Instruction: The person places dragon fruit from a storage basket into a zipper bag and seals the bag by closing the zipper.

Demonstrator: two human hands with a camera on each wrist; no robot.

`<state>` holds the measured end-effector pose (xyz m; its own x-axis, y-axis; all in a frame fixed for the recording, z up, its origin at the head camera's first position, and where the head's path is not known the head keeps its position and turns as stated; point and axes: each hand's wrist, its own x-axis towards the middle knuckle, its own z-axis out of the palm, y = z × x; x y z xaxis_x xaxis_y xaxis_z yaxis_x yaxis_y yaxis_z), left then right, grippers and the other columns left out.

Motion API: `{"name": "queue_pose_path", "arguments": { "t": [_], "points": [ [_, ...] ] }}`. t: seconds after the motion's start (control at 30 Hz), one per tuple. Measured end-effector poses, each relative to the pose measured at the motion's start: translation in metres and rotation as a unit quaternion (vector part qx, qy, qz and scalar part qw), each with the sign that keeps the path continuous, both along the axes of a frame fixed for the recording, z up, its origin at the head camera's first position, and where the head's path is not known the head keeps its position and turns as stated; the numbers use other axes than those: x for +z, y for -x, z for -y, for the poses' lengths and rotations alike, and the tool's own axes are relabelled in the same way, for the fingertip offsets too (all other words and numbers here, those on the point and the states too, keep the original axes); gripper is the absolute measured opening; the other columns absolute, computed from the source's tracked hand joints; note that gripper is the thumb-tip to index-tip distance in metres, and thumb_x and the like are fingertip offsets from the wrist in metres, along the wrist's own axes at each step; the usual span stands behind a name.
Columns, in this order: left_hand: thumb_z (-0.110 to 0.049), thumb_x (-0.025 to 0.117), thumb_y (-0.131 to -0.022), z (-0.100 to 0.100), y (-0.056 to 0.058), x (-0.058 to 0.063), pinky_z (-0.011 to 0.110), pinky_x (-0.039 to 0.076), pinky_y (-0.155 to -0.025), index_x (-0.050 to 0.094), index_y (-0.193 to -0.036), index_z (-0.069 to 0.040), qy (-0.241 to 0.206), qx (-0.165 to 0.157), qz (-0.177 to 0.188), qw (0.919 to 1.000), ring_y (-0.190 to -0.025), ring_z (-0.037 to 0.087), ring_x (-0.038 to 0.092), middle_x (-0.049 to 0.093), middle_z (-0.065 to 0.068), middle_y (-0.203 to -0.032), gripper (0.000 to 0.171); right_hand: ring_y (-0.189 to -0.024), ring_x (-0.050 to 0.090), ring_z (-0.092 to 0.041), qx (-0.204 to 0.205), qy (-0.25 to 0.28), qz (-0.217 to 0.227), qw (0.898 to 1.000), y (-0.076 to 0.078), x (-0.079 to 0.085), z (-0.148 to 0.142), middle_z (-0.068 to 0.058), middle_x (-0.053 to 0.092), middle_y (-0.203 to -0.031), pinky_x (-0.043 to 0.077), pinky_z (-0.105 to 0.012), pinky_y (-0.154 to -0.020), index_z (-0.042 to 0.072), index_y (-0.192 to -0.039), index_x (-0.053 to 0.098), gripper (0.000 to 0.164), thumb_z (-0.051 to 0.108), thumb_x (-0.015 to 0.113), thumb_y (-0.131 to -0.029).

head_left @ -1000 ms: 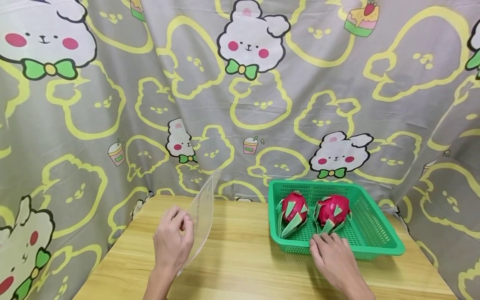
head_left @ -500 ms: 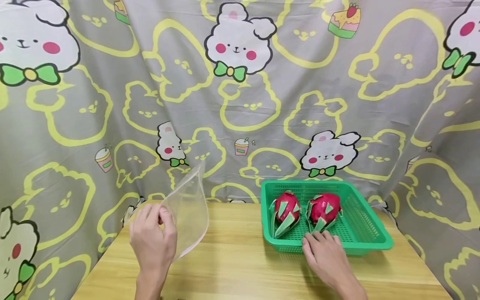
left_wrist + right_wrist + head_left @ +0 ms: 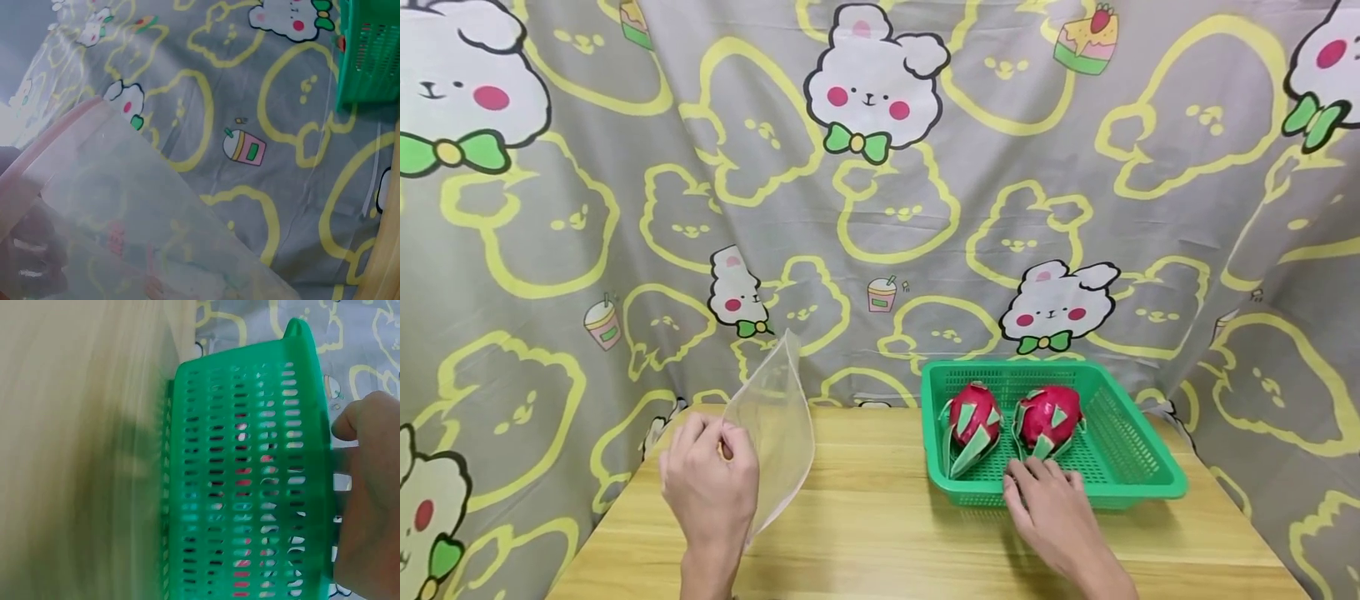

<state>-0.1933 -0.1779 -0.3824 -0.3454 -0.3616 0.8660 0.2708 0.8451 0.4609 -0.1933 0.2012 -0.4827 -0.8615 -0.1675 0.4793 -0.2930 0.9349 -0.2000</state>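
My left hand (image 3: 711,479) grips a clear plastic bag (image 3: 778,425) by its side edge, holding it upright above the left of the table. In the left wrist view, the translucent bag (image 3: 131,212) spreads across the lower left, with fingers (image 3: 34,262) showing through it. My right hand (image 3: 1048,512) reaches over the front rim of a green plastic basket (image 3: 1138,433), fingertips just below the right dragon fruit (image 3: 1051,417). A second dragon fruit (image 3: 976,417) lies beside it on the left. From the right wrist, the thumb (image 3: 350,422) sits above the rim and the other fingers are hidden.
The basket stands at the right back of a wooden table (image 3: 865,542). Grey curtain (image 3: 910,183) printed with cartoon rabbits hangs behind the table and along both sides.
The left hand has shifted left with the bag, which has turned to show more of its face. The right hand stays at the basket's front rim, its fingers slightly more spread. The head view has swung slightly.
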Motion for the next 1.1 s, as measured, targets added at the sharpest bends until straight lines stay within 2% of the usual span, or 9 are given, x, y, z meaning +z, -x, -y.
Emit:
{"name": "queue_pose_path", "arguments": {
  "t": [0.07,0.13,0.3,0.37,0.43,0.53,0.73,0.93,1.1],
  "points": [
    [-0.005,0.050,-0.085,-0.001,0.000,0.000,0.047,0.030,-0.065,0.040,-0.054,-0.012,0.003,-0.004,0.002,1.0000,-0.070,0.031,0.054,0.058,0.009,-0.074,0.033,-0.101,0.057,-0.025,0.008,0.025,-0.027,0.999,0.001,0.006,0.006,0.002,0.064,-0.103,0.040,-0.056,-0.085,0.021,-0.103,0.067,0.013,0.027,0.056,-0.102],
    [-0.005,0.051,-0.084,-0.003,0.000,-0.001,0.047,0.031,-0.065,0.041,-0.054,-0.012,0.009,-0.009,0.006,0.9999,-0.071,0.031,0.055,0.058,0.008,-0.074,0.032,-0.101,0.057,-0.024,0.026,0.063,-0.073,0.995,0.001,0.017,0.015,0.003,0.064,-0.103,0.038,-0.056,-0.088,0.020,-0.103,0.067,0.010,0.022,0.058,-0.100],
    [-0.006,0.052,-0.083,-0.009,-0.001,-0.003,0.047,0.033,-0.065,0.042,-0.054,-0.014,0.018,-0.012,0.013,0.9997,-0.069,0.030,0.055,0.058,0.006,-0.072,0.032,-0.098,0.059,-0.021,0.089,0.152,-0.182,0.967,0.000,0.053,0.052,0.002,0.066,-0.103,0.035,-0.052,-0.088,0.014,-0.104,0.067,0.013,0.016,0.060,-0.093],
    [-0.006,0.052,-0.082,-0.010,-0.002,-0.004,0.047,0.034,-0.066,0.042,-0.054,-0.014,0.021,-0.015,0.019,0.9995,-0.069,0.030,0.055,0.058,0.006,-0.072,0.031,-0.097,0.059,-0.020,0.113,0.173,-0.199,0.958,-0.001,0.065,0.072,0.002,0.065,-0.102,0.036,-0.051,-0.088,0.012,-0.104,0.066,0.013,0.017,0.059,-0.093],
    [-0.007,0.053,-0.081,-0.012,-0.002,-0.005,0.046,0.035,-0.066,0.043,-0.053,-0.015,0.025,-0.023,0.033,0.9989,-0.068,0.028,0.055,0.058,0.005,-0.072,0.031,-0.098,0.060,-0.019,0.129,0.184,-0.201,0.953,-0.003,0.070,0.092,0.002,0.065,-0.101,0.038,-0.052,-0.090,0.012,-0.104,0.065,0.014,0.019,0.059,-0.094],
    [-0.007,0.055,-0.078,-0.016,-0.003,-0.006,0.044,0.037,-0.065,0.046,-0.052,-0.016,0.038,-0.043,0.060,0.9966,-0.065,0.026,0.055,0.058,0.003,-0.072,0.030,-0.099,0.060,-0.016,0.144,0.192,-0.183,0.953,-0.006,0.069,0.122,0.002,0.065,-0.101,0.040,-0.052,-0.092,0.012,-0.104,0.065,0.016,0.024,0.060,-0.095],
    [-0.006,0.054,-0.076,-0.024,-0.005,-0.008,0.040,0.036,-0.064,0.038,-0.050,-0.021,0.063,-0.077,0.086,0.9913,-0.062,0.020,0.056,0.060,-0.001,-0.072,0.034,-0.093,0.058,-0.011,0.131,0.177,-0.160,0.962,-0.003,0.051,0.162,0.006,0.062,-0.094,0.041,-0.043,-0.085,0.017,-0.099,0.064,0.017,0.032,0.069,-0.092],
    [-0.007,0.056,-0.076,-0.025,-0.008,-0.007,0.036,0.033,-0.064,0.038,-0.056,-0.020,0.083,-0.092,0.142,0.9820,-0.064,0.016,0.050,0.055,-0.005,-0.074,0.030,-0.085,0.057,-0.013,0.119,0.172,-0.191,0.959,0.006,0.042,0.170,0.007,0.057,-0.084,0.040,-0.040,-0.081,0.019,-0.085,0.061,0.008,0.018,0.066,-0.091],
    [-0.015,0.059,-0.079,-0.023,-0.012,-0.003,0.036,0.032,-0.065,0.044,-0.066,-0.019,0.116,-0.080,0.211,0.9672,-0.067,0.017,0.045,0.048,-0.004,-0.076,0.020,-0.083,0.054,-0.016,0.117,0.142,-0.206,0.961,0.011,0.043,0.169,0.007,0.055,-0.086,0.040,-0.045,-0.082,0.019,-0.085,0.058,0.011,0.018,0.056,-0.096]
  ]
}}
